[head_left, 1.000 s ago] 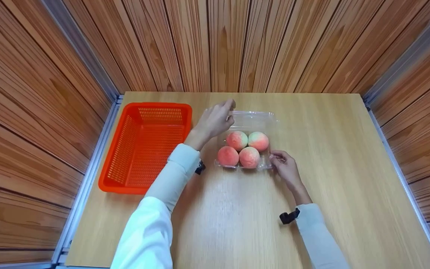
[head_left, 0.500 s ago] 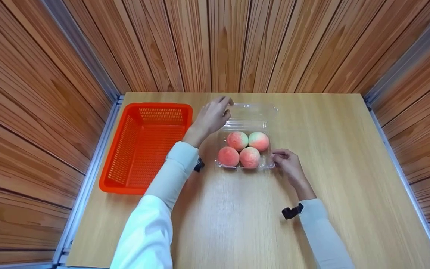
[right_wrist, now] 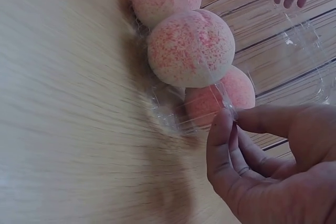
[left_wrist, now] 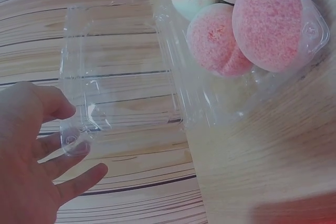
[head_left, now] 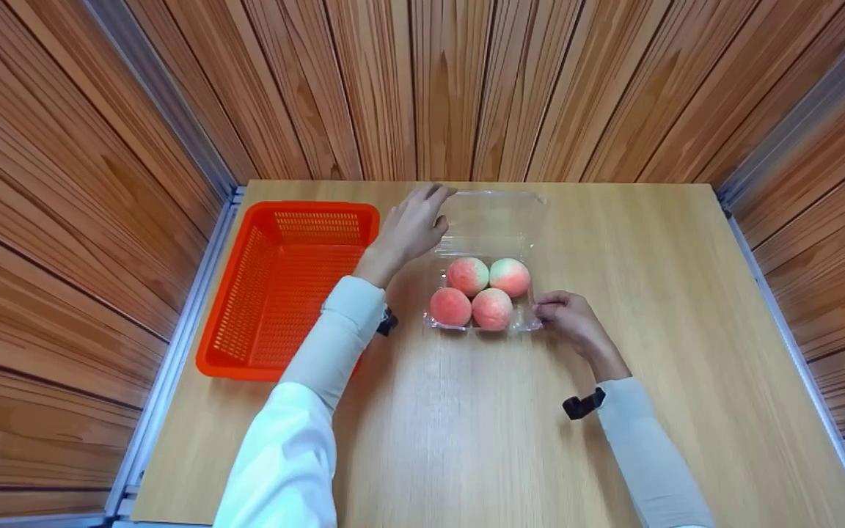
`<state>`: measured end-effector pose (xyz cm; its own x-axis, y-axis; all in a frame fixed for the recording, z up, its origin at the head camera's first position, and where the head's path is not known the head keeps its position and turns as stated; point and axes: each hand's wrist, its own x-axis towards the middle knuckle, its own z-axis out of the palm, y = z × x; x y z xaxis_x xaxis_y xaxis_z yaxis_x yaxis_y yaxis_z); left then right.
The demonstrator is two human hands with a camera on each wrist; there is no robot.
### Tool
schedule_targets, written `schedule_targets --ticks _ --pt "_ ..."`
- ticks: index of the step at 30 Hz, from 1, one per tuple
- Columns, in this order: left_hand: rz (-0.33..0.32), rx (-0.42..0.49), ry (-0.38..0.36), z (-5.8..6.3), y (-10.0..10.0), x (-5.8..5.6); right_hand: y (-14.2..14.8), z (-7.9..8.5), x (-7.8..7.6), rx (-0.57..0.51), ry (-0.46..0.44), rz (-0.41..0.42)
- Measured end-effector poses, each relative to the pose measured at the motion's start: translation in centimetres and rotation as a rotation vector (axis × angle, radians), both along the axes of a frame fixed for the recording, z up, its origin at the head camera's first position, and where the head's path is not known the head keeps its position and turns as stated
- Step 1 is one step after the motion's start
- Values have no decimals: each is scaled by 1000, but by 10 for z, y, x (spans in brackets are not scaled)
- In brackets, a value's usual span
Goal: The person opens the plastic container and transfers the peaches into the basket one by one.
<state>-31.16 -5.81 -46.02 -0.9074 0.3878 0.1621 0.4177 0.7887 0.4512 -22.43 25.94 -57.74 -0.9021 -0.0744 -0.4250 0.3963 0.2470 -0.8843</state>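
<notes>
The left hand [head_left: 413, 224] is at the far left corner of the clear box's raised lid [head_left: 499, 213], its fingers loosely spread and fairly straight. In the left wrist view, the corner tab lies across the fingers, with the thumb at the edge; I cannot tell how firmly they touch. The right hand [head_left: 573, 320] pinches the near right corner of the clear box [head_left: 521, 320] between thumb and fingers.

The relation that seems to matter most is the hinge line: it runs side to side along the far side of the box's base, so lid and base together stretch away from the person. The left hand is nearer the lid, the right nearer the base's front rim. Four peaches [head_left: 492, 308] sit two by two in the base.

Left of the box stands a red basket [head_left: 305, 271], the left sleeve [head_left: 349, 323] crossing its near right corner. Both rest on the wooden table [head_left: 466, 440]; the panelled wall [head_left: 441, 88] rises beyond the box.

The lid's exact tilt is hard to judge through the transparent plastic. The right wrist view shows only three peaches, and the basket is cut off there.
</notes>
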Motion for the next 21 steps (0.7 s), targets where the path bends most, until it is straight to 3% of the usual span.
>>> schedule_targets --ticks 8,21 --pt "6 -4 -25 0 -6 2 6 -1 -6 0 -42 40" --pt "2 -17 -22 0 -11 4 8 2 -9 -8 -71 31"
